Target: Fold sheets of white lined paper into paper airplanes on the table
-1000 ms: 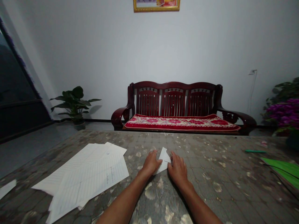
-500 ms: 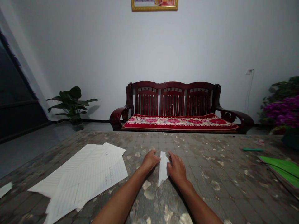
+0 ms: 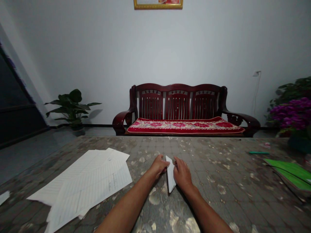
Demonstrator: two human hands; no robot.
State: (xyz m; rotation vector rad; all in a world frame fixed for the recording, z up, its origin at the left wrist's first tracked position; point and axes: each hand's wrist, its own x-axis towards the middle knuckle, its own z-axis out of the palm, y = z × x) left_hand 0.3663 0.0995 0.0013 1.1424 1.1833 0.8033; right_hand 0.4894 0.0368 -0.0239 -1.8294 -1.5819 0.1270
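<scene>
While both hands meet at lower centre of the frame | folded paper (image 3: 170, 176) rests on the bench (image 3: 218, 181) between them | left hand (image 3: 159, 166) and right hand (image 3: 182, 173): each grip pinched on the folded paper's edges | step, as judged: pressing a lengthwise fold | next move calls for aligned edges and firm, even pressure.

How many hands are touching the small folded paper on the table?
2, both on the folded paper: left hand at its left edge, right hand at its right edge.
</scene>
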